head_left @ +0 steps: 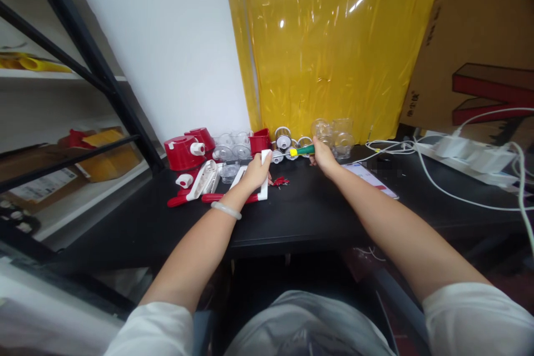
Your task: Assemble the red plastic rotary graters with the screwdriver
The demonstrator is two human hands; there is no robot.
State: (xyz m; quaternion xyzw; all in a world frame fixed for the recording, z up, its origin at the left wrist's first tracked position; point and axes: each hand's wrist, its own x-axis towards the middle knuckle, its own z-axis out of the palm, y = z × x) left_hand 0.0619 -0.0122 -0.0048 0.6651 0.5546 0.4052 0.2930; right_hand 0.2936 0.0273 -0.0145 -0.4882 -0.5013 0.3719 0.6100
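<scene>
My left hand (255, 173) is closed round a white plastic frame (264, 191), holding it up just over the table. A red grip (213, 198) lies in line with the frame's lower edge. In my right hand (324, 158) is a screwdriver (306, 149) with a green and yellow handle. Its shaft points left and meets the upper end of the white frame; the tip itself is too small to make out. Just right of my left hand, several small red pieces (281, 181) lie on the black table (300, 211).
Red housings (180, 152), white arms with red grips (204, 179), clear plastic cups (233, 146) and metal drums (283, 138) stand along the back. On the right are a phone (371, 178), white cables (392, 147) and a power strip (467, 158). A black shelf frame (112, 89) borders the left.
</scene>
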